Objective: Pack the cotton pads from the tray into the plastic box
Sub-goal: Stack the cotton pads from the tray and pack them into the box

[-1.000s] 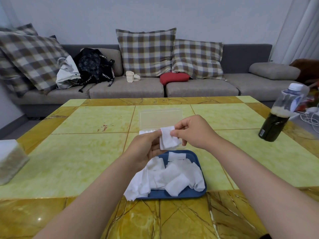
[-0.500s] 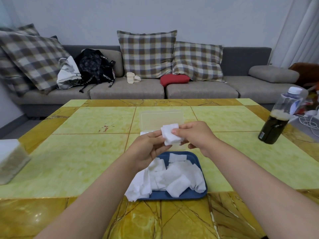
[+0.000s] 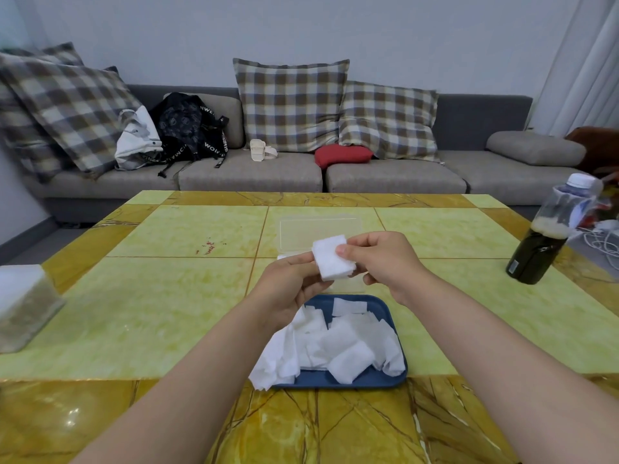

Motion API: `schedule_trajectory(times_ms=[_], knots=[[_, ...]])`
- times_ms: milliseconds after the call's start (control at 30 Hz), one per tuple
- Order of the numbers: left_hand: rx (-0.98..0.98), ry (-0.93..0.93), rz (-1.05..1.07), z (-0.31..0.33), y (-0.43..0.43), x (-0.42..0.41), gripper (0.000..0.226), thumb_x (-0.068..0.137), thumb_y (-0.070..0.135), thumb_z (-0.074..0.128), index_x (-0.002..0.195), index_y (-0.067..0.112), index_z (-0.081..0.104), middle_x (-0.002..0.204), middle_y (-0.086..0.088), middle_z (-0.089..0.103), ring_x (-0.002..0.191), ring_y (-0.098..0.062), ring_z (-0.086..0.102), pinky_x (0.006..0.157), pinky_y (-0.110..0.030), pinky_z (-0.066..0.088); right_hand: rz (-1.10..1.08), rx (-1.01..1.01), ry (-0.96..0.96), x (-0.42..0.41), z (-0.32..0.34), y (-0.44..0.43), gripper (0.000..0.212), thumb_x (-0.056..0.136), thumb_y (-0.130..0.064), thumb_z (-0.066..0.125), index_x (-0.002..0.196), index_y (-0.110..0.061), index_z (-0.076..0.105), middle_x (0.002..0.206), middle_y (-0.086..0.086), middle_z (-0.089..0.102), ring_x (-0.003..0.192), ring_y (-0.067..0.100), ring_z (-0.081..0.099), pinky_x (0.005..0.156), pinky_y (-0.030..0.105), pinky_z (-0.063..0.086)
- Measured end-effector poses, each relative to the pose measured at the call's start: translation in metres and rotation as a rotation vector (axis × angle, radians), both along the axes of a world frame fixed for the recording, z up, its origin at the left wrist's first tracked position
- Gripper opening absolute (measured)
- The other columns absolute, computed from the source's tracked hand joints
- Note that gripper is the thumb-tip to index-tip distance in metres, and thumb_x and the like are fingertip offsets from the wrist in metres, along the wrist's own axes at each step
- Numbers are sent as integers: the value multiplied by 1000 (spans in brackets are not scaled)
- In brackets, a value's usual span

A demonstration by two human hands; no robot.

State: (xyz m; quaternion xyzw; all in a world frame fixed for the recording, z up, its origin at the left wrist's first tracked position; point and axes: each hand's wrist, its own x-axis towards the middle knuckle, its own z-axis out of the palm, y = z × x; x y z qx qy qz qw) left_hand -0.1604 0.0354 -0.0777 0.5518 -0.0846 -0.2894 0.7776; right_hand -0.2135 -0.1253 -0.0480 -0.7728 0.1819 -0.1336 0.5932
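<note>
White cotton nearest: a loose heap of pads (image 3: pixel 345 343) in the blue tray (image 3: pixel 397 376), directly below both wrists, a few hanging over the rim under the left forearm. Above the heap, lifted off the table (image 3: pixel 167 296): a small neat stack of pads (image 3: pixel 331 264), pinched from two sides. On its left edge the left hand (image 3: pixel 288 293), fingers curled under, thumb on top. On its right edge the right hand (image 3: pixel 385 262), thumb in front, fingers folded behind. Both closed on this one stack, nothing else in either. Broad face of the stack turned toward the camera, a little tilted, long side running from hand to hand.

Just beyond the fingertips and somewhat lower: the clear plastic box (image 3: pixel 321 231), lid standing open on the far side, long side also from left to right, so in line with the stack. Mostly hidden behind the hands; something white at its left end, maybe pads already inside, not sure.

Probably squaring the stack before packing. For the next move, by judgement: forward and down, away from the body, no turning, only laying flat. About equally near for both hands. Much cotton left in the tray, so far from finished. Well to the right of the right hand: a dark bottle (image 3: pixel 536 249), out of the way.
</note>
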Motion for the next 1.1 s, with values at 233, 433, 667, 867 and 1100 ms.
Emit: schedule_trajectory(times_ms=[233,433,667,867,1100], knots=[[-42,27,6,3,0,-2,28,100,14,53,120,-1,67,111,-18,75,103,-28,73,88,-33,60,-21,-125,-16,2,-6,4,12,80,-19,82,87,-14,75,81,1,76,56,13,67,44,25,46],[193,15,222,-3,5,6,15,91,2,67,105,-3,69,97,-15,76,82,-22,75,69,-28,63,65,-321,-1,0,-8,0,15,88,-35,70,93,-21,70,92,-6,70,73,16,67,63,31,55],[227,-6,322,-5,16,16,3,93,1,64,95,1,65,98,-15,70,81,-24,71,68,-32,64,751,-828,448,-18,-20,3,35,77,-43,82,110,-33,76,107,-15,70,89,3,61,74,20,50],[267,-28,328,-9,11,15,5,92,5,64,94,2,67,106,-22,72,96,-36,72,87,-45,60,513,-396,261,-11,-15,-12,12,89,-25,75,97,-16,76,92,-1,74,75,7,62,69,24,51],[157,19,202,-9,3,5,17,93,9,66,107,1,70,105,-15,75,89,-24,74,73,-32,62,365,55,88,-8,-7,-16,15,94,-12,67,107,-6,73,89,6,72,73,14,65,64,26,55]])
